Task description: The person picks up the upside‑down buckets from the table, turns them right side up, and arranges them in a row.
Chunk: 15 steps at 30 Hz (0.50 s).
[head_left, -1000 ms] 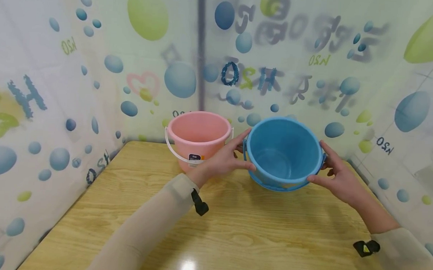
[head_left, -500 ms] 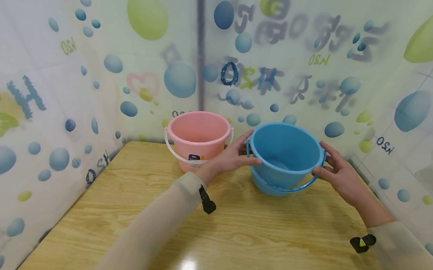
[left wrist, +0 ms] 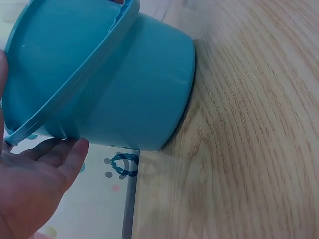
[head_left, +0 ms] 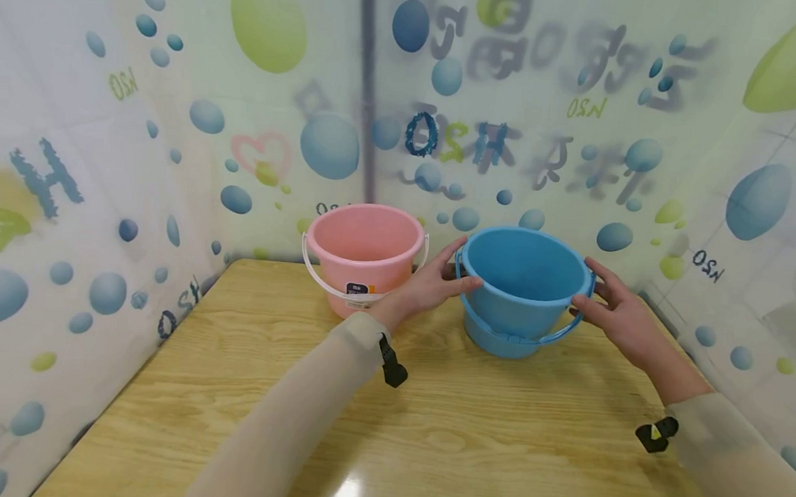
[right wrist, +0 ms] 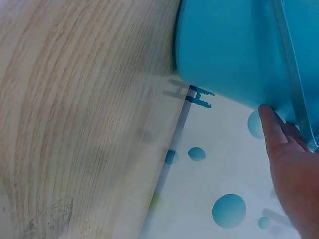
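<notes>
A blue bucket [head_left: 511, 319] stands upright on the wooden table [head_left: 456, 436], right of the middle in the head view. My left hand [head_left: 431, 283] grips its left side just under the rim, thumb at the front and fingers further back. On the opposite side, my right hand [head_left: 618, 317] holds the bucket the same way. The bucket's blue handle [head_left: 554, 337] hangs down across its front. Both wrist views show the bucket wall with fingers [left wrist: 75, 159] against it and its base at the tabletop. Some fingertips are hidden behind the bucket.
A pink bucket [head_left: 363, 277] with a white handle stands just left of the blue one, close to my left hand. Sheets printed with bubbles [head_left: 332, 145] and letters enclose the table at the back and both sides.
The blue bucket, tilted towards me a second ago, has come upright with its base lowered onto the table. Both hands have stayed on its sides. The pink bucket has not moved.
</notes>
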Each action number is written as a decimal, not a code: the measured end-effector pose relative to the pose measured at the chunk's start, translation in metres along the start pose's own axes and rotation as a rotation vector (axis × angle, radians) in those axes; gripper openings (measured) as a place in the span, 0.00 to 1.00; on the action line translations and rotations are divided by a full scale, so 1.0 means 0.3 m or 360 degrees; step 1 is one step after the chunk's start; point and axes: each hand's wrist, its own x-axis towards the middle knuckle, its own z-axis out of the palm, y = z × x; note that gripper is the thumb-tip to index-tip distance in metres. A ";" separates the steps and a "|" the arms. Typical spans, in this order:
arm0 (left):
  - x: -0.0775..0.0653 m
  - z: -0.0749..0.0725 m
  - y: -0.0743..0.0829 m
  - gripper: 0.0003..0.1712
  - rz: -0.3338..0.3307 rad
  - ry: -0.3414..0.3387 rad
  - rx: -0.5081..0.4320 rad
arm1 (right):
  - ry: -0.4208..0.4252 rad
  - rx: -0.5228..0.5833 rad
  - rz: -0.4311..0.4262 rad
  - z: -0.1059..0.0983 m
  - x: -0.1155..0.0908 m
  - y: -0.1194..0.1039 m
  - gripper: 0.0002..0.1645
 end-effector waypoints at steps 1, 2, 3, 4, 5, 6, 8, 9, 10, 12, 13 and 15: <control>0.003 0.001 -0.001 0.54 -0.0007 -0.0003 -0.0011 | -0.0004 -0.0001 0.0009 0.000 0.004 0.002 0.51; 0.006 0.003 -0.002 0.53 -0.0013 -0.0004 -0.0020 | -0.0008 0.0003 0.0016 0.000 0.008 0.006 0.51; 0.010 0.004 -0.004 0.53 -0.0021 -0.0001 -0.0017 | -0.0011 0.0003 0.0025 -0.001 0.010 0.008 0.51; 0.015 0.005 -0.006 0.53 -0.0025 -0.0002 -0.0014 | -0.0010 -0.0002 0.0031 -0.001 0.013 0.011 0.51; 0.019 0.005 -0.007 0.53 -0.0030 -0.0001 -0.0011 | -0.0009 -0.0003 0.0038 -0.001 0.016 0.013 0.51; 0.024 0.006 -0.008 0.52 -0.0032 0.0000 -0.0017 | -0.0006 -0.0003 0.0045 -0.002 0.019 0.014 0.51; 0.032 0.006 -0.007 0.52 -0.0045 0.0008 -0.0033 | -0.0001 -0.0009 0.0057 -0.002 0.025 0.015 0.51; 0.036 0.006 -0.007 0.52 -0.0053 0.0010 -0.0047 | 0.0003 -0.0015 0.0062 -0.002 0.028 0.014 0.51; 0.039 0.006 -0.005 0.52 -0.0058 0.0010 -0.0068 | 0.0006 -0.0027 0.0070 -0.001 0.031 0.013 0.52; 0.046 0.007 -0.003 0.52 -0.0074 0.0016 -0.0116 | 0.0009 -0.0038 0.0087 0.001 0.036 0.009 0.52; 0.048 0.008 -0.002 0.52 -0.0084 0.0022 -0.0143 | 0.0010 -0.0043 0.0093 0.002 0.039 0.008 0.53; 0.054 0.012 -0.001 0.52 -0.0099 0.0037 -0.0193 | 0.0009 -0.0051 0.0100 0.004 0.045 0.008 0.53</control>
